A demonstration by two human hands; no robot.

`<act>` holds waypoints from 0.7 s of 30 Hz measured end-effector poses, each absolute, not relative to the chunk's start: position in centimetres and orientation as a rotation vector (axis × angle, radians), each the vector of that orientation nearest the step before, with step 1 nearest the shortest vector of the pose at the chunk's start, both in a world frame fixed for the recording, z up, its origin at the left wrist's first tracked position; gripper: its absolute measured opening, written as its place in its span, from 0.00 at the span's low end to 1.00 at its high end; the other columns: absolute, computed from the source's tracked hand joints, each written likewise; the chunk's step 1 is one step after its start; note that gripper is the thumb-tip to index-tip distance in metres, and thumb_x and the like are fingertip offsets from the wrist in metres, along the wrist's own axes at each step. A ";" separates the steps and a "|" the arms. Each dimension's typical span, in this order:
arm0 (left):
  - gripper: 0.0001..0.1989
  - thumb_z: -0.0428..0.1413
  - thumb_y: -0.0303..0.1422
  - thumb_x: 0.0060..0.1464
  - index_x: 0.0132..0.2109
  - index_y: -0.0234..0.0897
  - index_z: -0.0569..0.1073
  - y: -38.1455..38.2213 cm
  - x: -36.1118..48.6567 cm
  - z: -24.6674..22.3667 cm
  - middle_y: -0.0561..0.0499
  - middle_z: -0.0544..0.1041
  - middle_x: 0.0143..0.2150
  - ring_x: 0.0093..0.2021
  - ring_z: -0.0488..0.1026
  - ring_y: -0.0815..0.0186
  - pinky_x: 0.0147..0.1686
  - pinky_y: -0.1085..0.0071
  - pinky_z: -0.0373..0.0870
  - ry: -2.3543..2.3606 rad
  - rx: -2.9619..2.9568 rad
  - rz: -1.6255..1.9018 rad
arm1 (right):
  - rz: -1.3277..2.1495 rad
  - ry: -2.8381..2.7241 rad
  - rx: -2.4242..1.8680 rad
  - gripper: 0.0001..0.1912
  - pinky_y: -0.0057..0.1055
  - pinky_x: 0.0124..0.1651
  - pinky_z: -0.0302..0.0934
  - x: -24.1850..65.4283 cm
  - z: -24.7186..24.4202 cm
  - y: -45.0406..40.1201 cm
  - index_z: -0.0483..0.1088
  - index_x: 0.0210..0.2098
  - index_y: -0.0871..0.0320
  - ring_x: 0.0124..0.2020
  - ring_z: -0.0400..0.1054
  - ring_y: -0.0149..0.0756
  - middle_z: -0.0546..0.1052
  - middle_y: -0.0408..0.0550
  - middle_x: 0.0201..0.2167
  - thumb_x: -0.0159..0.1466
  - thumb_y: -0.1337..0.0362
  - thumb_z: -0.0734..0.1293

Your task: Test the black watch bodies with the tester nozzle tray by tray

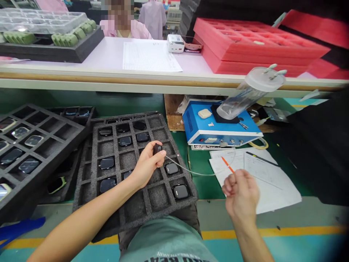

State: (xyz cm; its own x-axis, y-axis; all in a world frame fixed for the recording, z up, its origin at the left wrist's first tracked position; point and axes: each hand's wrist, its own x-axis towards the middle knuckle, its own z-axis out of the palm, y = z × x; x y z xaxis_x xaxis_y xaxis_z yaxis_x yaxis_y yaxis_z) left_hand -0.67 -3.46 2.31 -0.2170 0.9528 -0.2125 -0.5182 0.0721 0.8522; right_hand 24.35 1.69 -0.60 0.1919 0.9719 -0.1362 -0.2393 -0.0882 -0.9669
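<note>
At the far left, a dark foam tray (pixel 67 131) stands tilted, with several watch faces (pixel 12 157) lying in its compartments and other compartments bare. Next to it, toward the middle, a second foam tray (pixel 158 197) holds more dark watches (pixel 107 185) in some of its square slots. Over this middle tray, toward its right side, the left hand (pixel 147 163) is closed, pinching a small dark piece (pixel 157 149) between thumb and forefinger; the piece sits at the fingertips, on the hand's far side, partly covered by the fingers. Two watches lie in the slots just to the right of this hand, one (pixel 171 168) near it and another (pixel 180 191) closer to the person. A thin clear tube (pixel 191 171) runs from beside the left fingertips, sagging above the green worktop (pixel 201 189) toward the right hand (pixel 242 193). That hand is curled shut around a thin orange stick (pixel 227 164), which pokes out past the fingers, pointing up and to the left, well apart from the dark piece. Beyond the right hand stands a blue box (pixel 218 127) carrying a clear cylinder (pixel 237 100), and printed papers (pixel 272 182) lie behind and to the right of the hand, with a black pen (pixel 261 159) on them.
</note>
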 end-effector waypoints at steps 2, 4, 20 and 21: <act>0.17 0.65 0.35 0.51 0.44 0.40 0.67 -3.3 -0.7 2.4 0.62 0.58 0.23 0.23 0.56 0.73 0.26 0.74 0.52 1.046 0.573 1.516 | 1.566 -0.752 -1.237 0.21 0.19 0.14 0.44 24.4 -1.3 1.3 0.68 0.37 0.54 0.15 0.50 0.23 0.60 0.33 0.20 0.55 0.48 0.76; 0.17 0.65 0.34 0.51 0.44 0.41 0.67 -3.2 -1.2 2.7 0.62 0.59 0.25 0.23 0.57 0.74 0.26 0.74 0.52 1.070 0.584 1.599 | 1.784 -0.733 -1.160 0.20 0.19 0.15 0.45 23.8 -1.2 1.3 0.70 0.36 0.55 0.17 0.50 0.23 0.59 0.35 0.21 0.55 0.49 0.75; 0.24 0.69 0.36 0.48 0.53 0.38 0.76 -3.2 -1.8 2.1 0.49 0.82 0.44 0.45 0.79 0.63 0.44 0.68 0.77 1.366 0.628 1.668 | 1.488 -1.351 -0.676 0.07 0.30 0.27 0.68 12.4 1.6 2.6 0.75 0.36 0.54 0.27 0.69 0.30 0.75 0.44 0.35 0.62 0.58 0.73; 0.23 0.69 0.36 0.48 0.52 0.37 0.77 -3.3 -1.8 2.0 0.47 0.82 0.46 0.46 0.79 0.62 0.45 0.68 0.77 1.373 0.635 1.649 | 1.451 -1.348 -0.669 0.07 0.31 0.30 0.71 12.2 1.6 2.6 0.74 0.36 0.54 0.31 0.73 0.32 0.76 0.46 0.39 0.63 0.58 0.72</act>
State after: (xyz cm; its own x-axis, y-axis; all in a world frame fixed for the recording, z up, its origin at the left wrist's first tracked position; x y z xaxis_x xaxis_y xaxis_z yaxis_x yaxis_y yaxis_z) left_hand -1.78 -3.31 2.01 -0.4880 0.8609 -0.1439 -0.2977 -0.0092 0.9546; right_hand 12.18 2.65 1.58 -0.3436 0.9112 0.2275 -0.2935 0.1259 -0.9476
